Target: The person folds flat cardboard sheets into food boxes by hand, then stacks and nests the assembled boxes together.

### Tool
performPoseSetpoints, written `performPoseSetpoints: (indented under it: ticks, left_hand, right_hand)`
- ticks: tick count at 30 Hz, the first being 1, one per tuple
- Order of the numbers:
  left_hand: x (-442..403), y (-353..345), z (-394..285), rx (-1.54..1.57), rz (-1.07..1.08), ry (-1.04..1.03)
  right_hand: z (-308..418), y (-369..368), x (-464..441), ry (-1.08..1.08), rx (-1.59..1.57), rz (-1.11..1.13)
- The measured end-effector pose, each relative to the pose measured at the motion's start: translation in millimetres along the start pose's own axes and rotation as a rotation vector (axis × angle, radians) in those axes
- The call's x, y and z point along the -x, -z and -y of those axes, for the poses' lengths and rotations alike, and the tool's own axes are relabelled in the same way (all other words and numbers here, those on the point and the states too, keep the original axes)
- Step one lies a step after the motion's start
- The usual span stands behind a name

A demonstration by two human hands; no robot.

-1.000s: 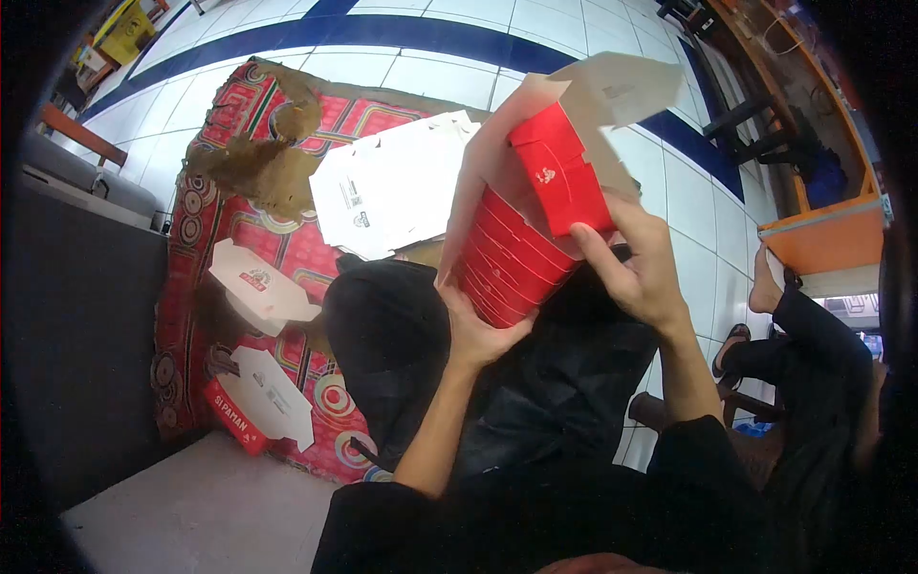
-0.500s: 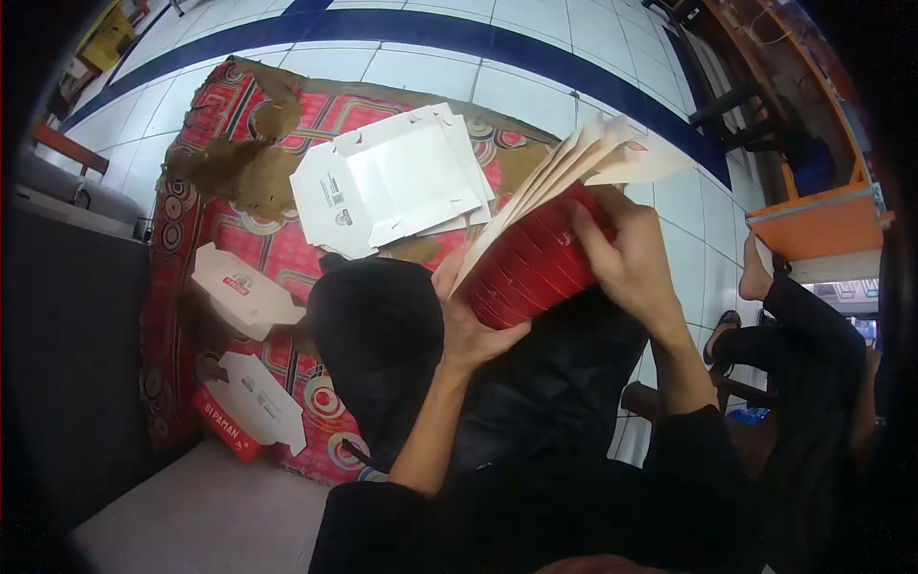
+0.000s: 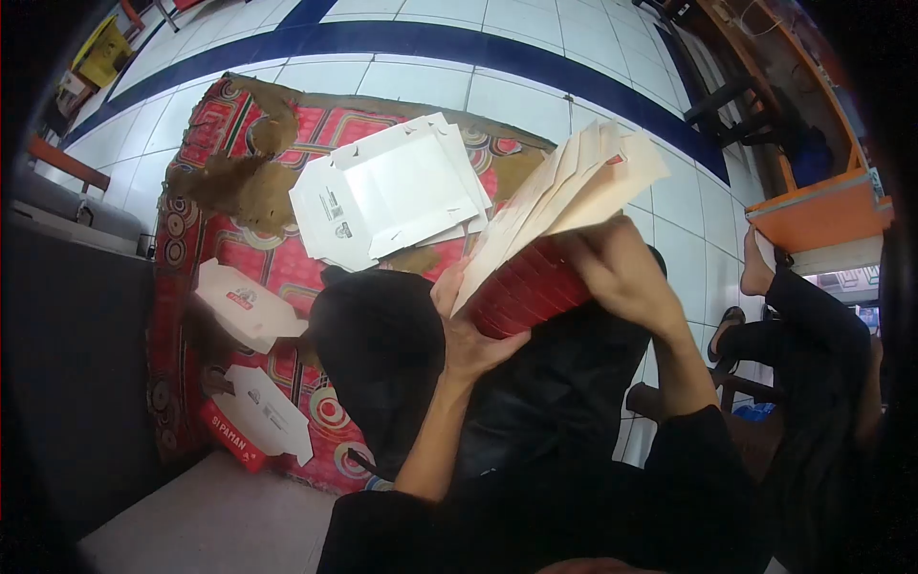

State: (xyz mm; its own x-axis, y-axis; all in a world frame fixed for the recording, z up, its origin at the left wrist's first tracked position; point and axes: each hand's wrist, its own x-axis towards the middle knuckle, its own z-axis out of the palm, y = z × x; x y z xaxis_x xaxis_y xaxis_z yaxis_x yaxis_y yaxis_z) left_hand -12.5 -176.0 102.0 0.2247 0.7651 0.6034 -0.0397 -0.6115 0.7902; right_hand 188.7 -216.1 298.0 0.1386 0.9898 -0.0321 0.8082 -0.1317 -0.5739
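Note:
Over my lap I hold a stack of cardboard food boxes (image 3: 532,287), tilted, with red outer sides and pale flaps fanned out at the top. My left hand (image 3: 470,337) is closed around the stack's lower left end, thumb along the red side. At the right end my right hand (image 3: 620,279) is closed on it, its fingertips partly hidden under a flap. Beyond my knees lie several flat white box blanks (image 3: 411,187) on the patterned mat (image 3: 330,402). To the left sit a part-folded box (image 3: 241,304) and a red and white box (image 3: 234,432) marked "SI PAMAN".
White floor tiles (image 3: 521,100) with a dark blue band (image 3: 421,38) lie past the mat's worn edge. A dark cabinet (image 3: 81,344) stands at left. Another person's leg (image 3: 813,325) and an orange wooden piece of furniture (image 3: 818,225) are at right.
My right hand has shifted down and its fingers have gone under the pale flaps. The flaps have tipped toward me and cover more of the red sides.

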Motion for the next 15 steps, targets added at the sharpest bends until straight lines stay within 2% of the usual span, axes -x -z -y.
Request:
performPoseSetpoints:
  ticks: [1, 4, 6, 7, 8, 10, 12, 13, 15]
  left_hand:
    - [-1.8, 0.2, 0.3, 0.023, 0.007, -0.011]
    - [-8.2, 2.7, -7.8, 0.067, 0.016, 0.002]
    - [-3.8, 0.9, -5.5, 0.099, 0.010, 0.023]
    - [-2.4, 0.4, -4.1, 0.125, 0.003, 0.052]
    - [-3.2, 1.8, -5.4, 0.118, 0.002, 0.054]
    - [-3.4, 6.4, -9.6, 0.029, 0.025, 0.014]
    - [-4.1, 8.9, -10.6, 0.006, 0.029, 0.041]
    - [-4.7, 7.6, -9.8, -0.001, 0.035, 0.060]
    - [-3.6, 4.6, -4.1, 0.031, 0.052, 0.089]
  right_hand:
    - [-13.9, 2.5, 0.3, 0.270, 0.254, -0.202]
    - [-31.9, 17.0, -16.5, -0.173, -0.500, -0.247]
    - [-89.8, 7.2, -31.1, 0.000, 0.257, -0.551]
    - [-113.4, 0.7, -36.6, 0.005, 0.253, -0.551]
    - [-135.6, -8.0, -40.2, 0.147, 0.193, -0.566]
    - [-132.4, -15.8, -43.1, 0.293, 0.118, -0.562]
    - [-119.9, -9.7, -41.4, -0.060, -0.192, -0.334]
    - [-103.5, -2.7, -44.3, -0.090, -0.201, -0.250]
    - [-118.9, -3.2, -46.2, -0.065, -0.169, -0.213]
